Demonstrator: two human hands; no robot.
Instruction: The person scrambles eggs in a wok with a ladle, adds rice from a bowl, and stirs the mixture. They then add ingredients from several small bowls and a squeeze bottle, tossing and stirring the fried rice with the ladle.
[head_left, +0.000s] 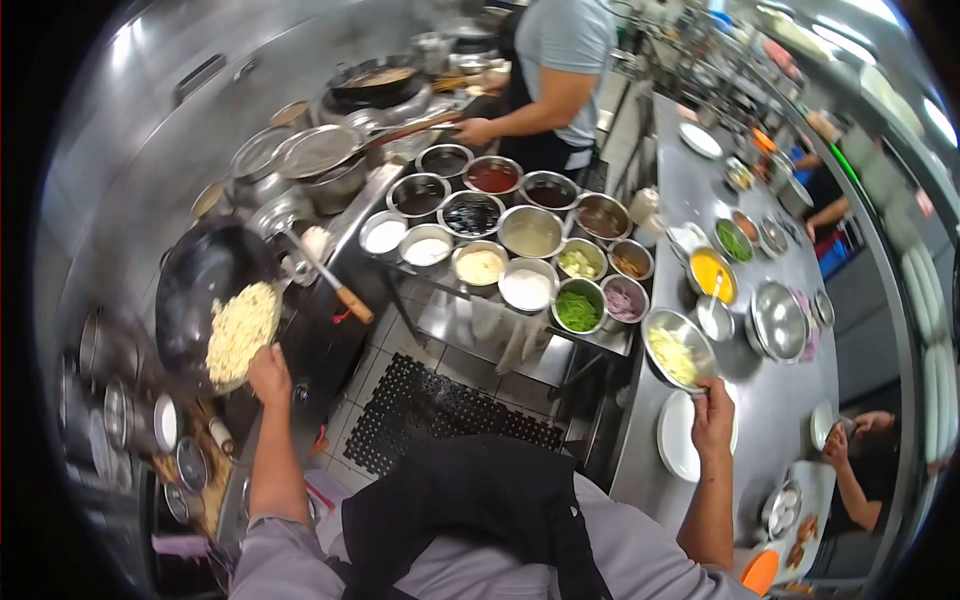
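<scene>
My left hand (pixel 268 376) is closed on the near rim of a bowl tipped over the black wok (pixel 190 265). Pale yellow, grainy food (pixel 240 330), which looks like rice, fills it, and a few bits lie on the wok's dark surface. Most of the bowl is hidden by the food and my hand. On the right, my right hand (pixel 712 415) grips the near rim of a metal bowl (pixel 707 352) holding pale yellow shreds (pixel 673 355), perhaps cabbage. That bowl is over the steel counter, just beyond a white oval plate (pixel 679 435).
Several metal bowls of sauces, powders, chopped greens (pixel 577 311) and onion (pixel 624 300) stand on a rack (pixel 465 290) ahead. A wooden-handled ladle (pixel 340 292) lies beside the wok. One co-worker (pixel 570 90) stands at the far stove; another person's hands (pixel 850 435) are across the counter (pixel 745 410).
</scene>
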